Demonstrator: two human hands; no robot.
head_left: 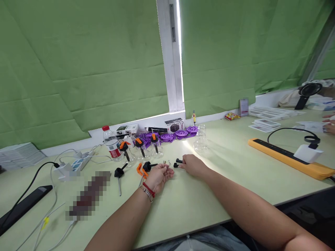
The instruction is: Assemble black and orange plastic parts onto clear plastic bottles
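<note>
Over the middle of the pale green table, my left hand is turned partly palm up, its fingers curled and pinching a small metal spring. Just to the right, my right hand is closed on a small black part with two prongs pointing left. A gap separates the two hands. Beside my left hand lie a black knob-like piece with a stem and an orange clip. Another black piece with a metal rod rests farther left.
Glass vessels with black and orange tops, a red-capped bottle and purple parts stand behind. An orange power strip is on the right, cables and a black tablet on the left. Another person's hand shows far right.
</note>
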